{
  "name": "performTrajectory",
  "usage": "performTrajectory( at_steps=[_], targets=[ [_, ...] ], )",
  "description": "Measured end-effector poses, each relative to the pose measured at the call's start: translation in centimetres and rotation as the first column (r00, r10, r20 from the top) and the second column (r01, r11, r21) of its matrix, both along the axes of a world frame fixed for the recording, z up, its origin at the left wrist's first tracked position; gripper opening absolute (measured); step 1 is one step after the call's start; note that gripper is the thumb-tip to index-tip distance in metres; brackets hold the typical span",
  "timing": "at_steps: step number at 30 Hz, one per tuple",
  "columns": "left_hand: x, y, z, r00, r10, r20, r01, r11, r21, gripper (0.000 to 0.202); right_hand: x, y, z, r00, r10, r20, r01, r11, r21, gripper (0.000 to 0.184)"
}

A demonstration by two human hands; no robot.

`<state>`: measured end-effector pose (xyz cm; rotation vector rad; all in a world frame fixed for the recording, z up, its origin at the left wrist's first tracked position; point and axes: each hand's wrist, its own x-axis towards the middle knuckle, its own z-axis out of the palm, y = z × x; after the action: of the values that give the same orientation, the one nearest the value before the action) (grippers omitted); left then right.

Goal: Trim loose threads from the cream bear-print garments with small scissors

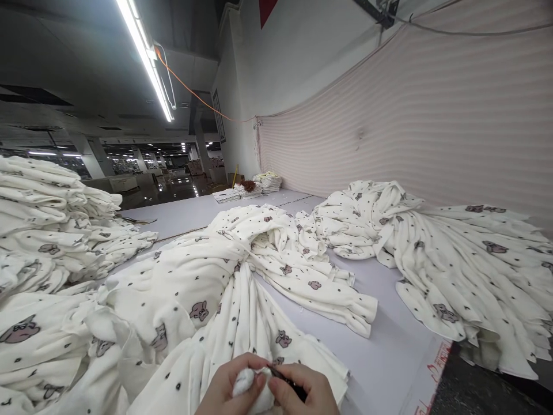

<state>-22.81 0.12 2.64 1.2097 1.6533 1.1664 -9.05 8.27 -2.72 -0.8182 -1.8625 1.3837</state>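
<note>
At bottom centre, left hand (pixel 227 385) pinches a bunched white printed fleece garment (pixel 207 300); right hand (pixel 302 392), touching it, grips a thin dark tool (pixel 287 381). Behind, grey table (pixel 389 357).

— What lies where on the table (pixel 389 357)?
— A stack of folded garments (pixel 43 196) at left frame, a spread garment (pixel 242 271) in the centre, a heap (pixel 453 259) at right.
</note>
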Motion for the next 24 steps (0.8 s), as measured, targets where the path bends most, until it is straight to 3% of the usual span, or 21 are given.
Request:
performTrajectory(
  at_steps=[4, 8, 10, 12, 14, 16, 18, 20, 21, 24],
  targets=[
    [-0.5, -0.1, 1.3, 0.997, 0.067, -0.025, -0.067, 0.998, 0.006, 0.031, 0.7, 0.7, 0.2, 0.997, 0.041, -0.072, -0.052, 0.986, -0.160, 0.042],
    [-5.3, -1.6, 4.5, 0.927, 0.366, -0.082, -0.367, 0.930, -0.006, 0.028, 3.0, 0.9, -1.4, 0.975, -0.176, -0.138, 0.132, 0.951, -0.279, 0.036],
    [-7.9, -2.5, 5.6, 0.873, 0.397, -0.282, -0.411, 0.911, 0.010, 0.027, 4.3, 0.6, -2.7, 0.970, -0.216, -0.112, 0.179, 0.946, -0.270, 0.032],
    [-9.1, -2.9, 5.6, 0.783, 0.230, -0.578, -0.343, 0.935, -0.093, 0.031, 4.9, 0.2, -3.7, 0.978, -0.203, -0.050, 0.189, 0.960, -0.205, 0.027],
    [-8.7, -2.8, 4.4, 0.574, -0.023, -0.819, -0.239, 0.951, -0.194, 0.027, 4.8, -0.1, -3.8, 0.978, -0.206, -0.010, 0.205, 0.974, -0.094, 0.017],
    [-7.7, -2.5, 2.7, 0.314, -0.151, -0.937, -0.081, 0.979, -0.185, 0.025, 4.4, -0.2, -3.2, 0.973, -0.230, 0.004, 0.230, 0.973, -0.023, 0.011],
    [-7.1, -2.3, 1.4, 0.183, -0.186, -0.965, 0.158, 0.975, -0.158, 0.043, 4.1, -0.1, -2.2, 0.974, -0.228, -0.008, 0.228, 0.973, -0.035, 0.018],
    [-7.4, -2.2, 1.4, 0.182, -0.222, -0.958, 0.277, 0.946, -0.167, 0.046, 4.1, 0.1, -1.2, 0.980, -0.195, -0.027, 0.192, 0.978, -0.081, 0.020],
    [-7.8, -2.1, 1.8, 0.200, -0.238, -0.950, 0.262, 0.948, -0.183, 0.043, 4.1, 0.1, -0.7, 0.983, -0.177, -0.038, 0.173, 0.980, -0.095, 0.020],
    [-8.2, -1.7, 3.8, 0.260, -0.233, -0.937, 0.061, 0.972, -0.225, 0.038, 4.0, 0.2, 0.9, 0.989, -0.133, -0.068, 0.124, 0.984, -0.128, 0.017]
  ],
)
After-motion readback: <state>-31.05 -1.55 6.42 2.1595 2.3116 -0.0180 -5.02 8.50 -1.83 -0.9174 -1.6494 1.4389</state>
